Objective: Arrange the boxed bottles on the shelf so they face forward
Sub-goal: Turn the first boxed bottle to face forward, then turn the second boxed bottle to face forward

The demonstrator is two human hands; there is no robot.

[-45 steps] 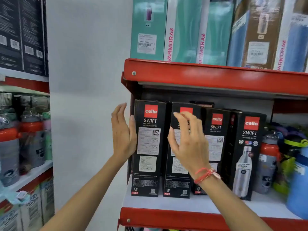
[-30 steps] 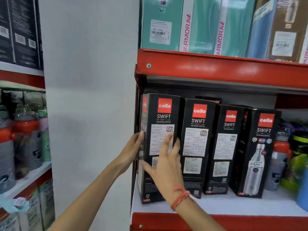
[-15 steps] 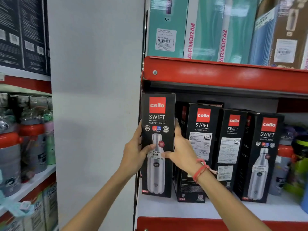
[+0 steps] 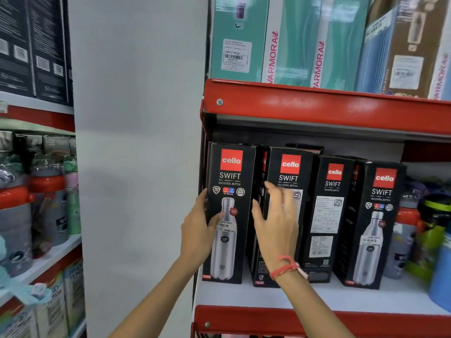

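Observation:
Several tall black boxed bottles stand in a row on a white shelf point(image 4: 317, 298) with a red front lip. The leftmost box point(image 4: 231, 240) shows its bottle picture to the front and stands upright on the shelf. My left hand point(image 4: 199, 230) grips its left edge, thumb on the front. My right hand point(image 4: 275, 220) is off that box, fingers spread, in front of the second box point(image 4: 290, 172), which shows a label side. The third box point(image 4: 327, 215) also shows a label side. The fourth box point(image 4: 373, 225) shows its bottle picture.
A red shelf edge point(image 4: 329, 111) runs just above the box tops, with teal and brown cartons point(image 4: 292, 40) on it. Loose coloured bottles point(image 4: 424, 230) crowd the shelf's right end. A white wall panel point(image 4: 136, 167) is at left, beyond it another rack of bottles point(image 4: 36, 208).
The leftmost box was lifted, turned picture-forward and set back on the shelf. My right hand has let go of it and moved right to the second box.

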